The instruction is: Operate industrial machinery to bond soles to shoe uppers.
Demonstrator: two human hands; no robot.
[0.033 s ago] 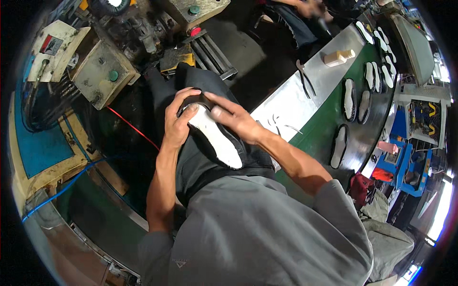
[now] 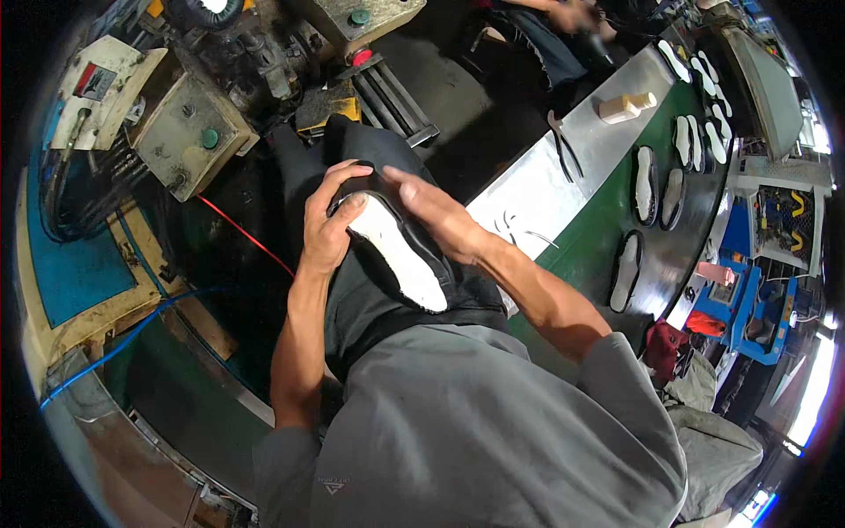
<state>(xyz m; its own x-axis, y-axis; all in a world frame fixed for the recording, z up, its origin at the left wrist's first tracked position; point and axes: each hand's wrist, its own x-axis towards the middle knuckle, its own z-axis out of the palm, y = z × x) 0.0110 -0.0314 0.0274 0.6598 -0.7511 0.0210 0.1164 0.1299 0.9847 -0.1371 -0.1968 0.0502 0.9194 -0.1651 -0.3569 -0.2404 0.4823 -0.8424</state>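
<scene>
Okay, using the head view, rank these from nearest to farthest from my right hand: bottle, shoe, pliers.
Nearest to the right hand first:
1. Shoe: right beside it, on its left.
2. Pliers: to its right, on the metal strip.
3. Bottle: also right, farther along that strip.

- left hand (image 2: pixel 326 225): gripping one end of white-bottomed black shoe (image 2: pixel 398 253), over lap (image 2: pixel 352 321).
- right hand (image 2: pixel 440 220): open, alongside shoe.
- metal ledge (image 2: pixel 534 192): pincers (image 2: pixel 558 136), pale bottle (image 2: pixel 618 109).
</scene>
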